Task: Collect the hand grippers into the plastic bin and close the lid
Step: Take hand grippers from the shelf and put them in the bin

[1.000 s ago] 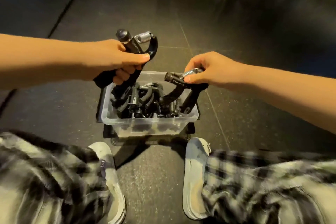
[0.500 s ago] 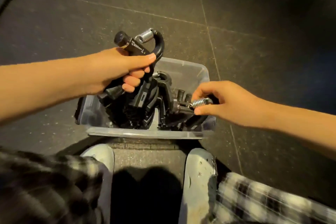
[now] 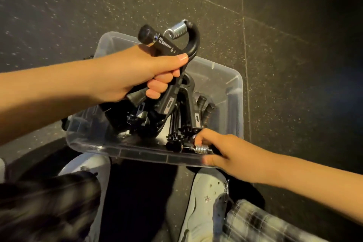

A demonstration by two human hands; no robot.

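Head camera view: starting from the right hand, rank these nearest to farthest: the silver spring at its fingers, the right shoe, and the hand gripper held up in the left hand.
1. Silver spring: touching the right hand, at the bin's near edge.
2. Right shoe: just below.
3. Held hand gripper: up over the bin's far side.

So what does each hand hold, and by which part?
Left hand: a hand gripper, by its handles. Right hand: another gripper, by its spring end.
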